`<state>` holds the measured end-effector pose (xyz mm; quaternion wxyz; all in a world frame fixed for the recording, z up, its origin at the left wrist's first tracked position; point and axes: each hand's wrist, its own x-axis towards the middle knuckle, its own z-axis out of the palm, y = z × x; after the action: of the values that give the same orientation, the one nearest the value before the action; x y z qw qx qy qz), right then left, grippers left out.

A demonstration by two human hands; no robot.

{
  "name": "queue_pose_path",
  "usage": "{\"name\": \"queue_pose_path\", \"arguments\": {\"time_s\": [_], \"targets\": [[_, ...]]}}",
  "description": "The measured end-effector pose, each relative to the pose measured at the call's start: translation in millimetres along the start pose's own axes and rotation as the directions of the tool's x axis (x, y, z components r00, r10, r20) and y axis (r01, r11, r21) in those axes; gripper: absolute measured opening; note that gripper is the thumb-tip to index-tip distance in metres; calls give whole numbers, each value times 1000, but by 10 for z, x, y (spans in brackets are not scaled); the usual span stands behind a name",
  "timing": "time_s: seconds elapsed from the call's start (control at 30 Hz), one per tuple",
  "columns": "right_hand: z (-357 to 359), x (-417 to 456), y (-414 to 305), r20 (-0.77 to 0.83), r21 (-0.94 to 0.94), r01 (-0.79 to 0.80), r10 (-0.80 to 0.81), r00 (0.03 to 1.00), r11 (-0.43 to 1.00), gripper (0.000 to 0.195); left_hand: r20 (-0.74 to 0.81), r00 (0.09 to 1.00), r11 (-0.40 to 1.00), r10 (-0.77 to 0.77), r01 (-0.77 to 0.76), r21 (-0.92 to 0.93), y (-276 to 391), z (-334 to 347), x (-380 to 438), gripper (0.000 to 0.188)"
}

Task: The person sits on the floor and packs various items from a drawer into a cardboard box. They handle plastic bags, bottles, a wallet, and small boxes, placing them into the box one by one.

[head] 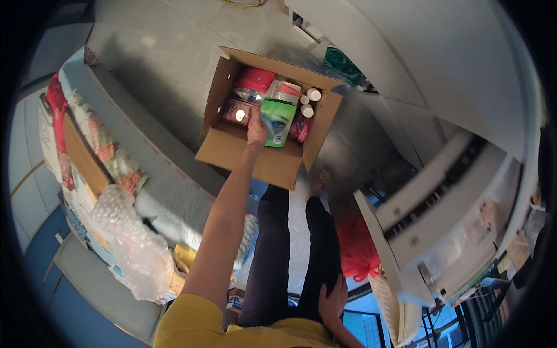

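Note:
My left hand (256, 128) grips the left edge of a green box with a picture of an eye (278, 122), held over an open cardboard box (250, 158). Inside the carton, a red pouch (255, 79) lies at the back left, with a dark pink shiny package (236, 112) in front of it. Several containers with white caps (307, 111) stand at the right side, above a bright pink wrapped item (300, 128). My right hand (334, 300) rests on my thigh, its fingers somewhat spread, with no object visible in it.
To the left is a bed or padded surface (161, 209) with floral cloth and bubble wrap (130, 243). An open white drawer (431, 217) stands at the right, beside a red bag (359, 250). A green bundle (343, 65) lies beyond the carton by white cabinets.

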<state>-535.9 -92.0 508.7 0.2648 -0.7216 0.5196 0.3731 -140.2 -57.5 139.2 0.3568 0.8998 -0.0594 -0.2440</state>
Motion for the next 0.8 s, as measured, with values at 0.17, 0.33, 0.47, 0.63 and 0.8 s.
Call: {"name": "queue_pose_path", "arguments": {"time_s": [0.17,0.33,0.47,0.63,0.8], "targets": [[75,88,-209,-24,65,-65,66,998,996,63,152,988,999,24,-28,29,-514,683,479,50],[32,129,-319,-35,88,-57,60,998,994,61,266,961,936,-80,-19,351,-518,847,503,64],[9,155,-381,-21,82,-34,36,999,996,61,425,828,501,366,-560,659,-362,894,289,74],[17,112,-319,17,94,-76,75,997,993,63,580,814,380,5,-538,752,-218,1035,465,70],[85,-38,-133,38,113,-63,59,998,992,61,533,846,607,-17,-415,678,20,547,271,56]]}}
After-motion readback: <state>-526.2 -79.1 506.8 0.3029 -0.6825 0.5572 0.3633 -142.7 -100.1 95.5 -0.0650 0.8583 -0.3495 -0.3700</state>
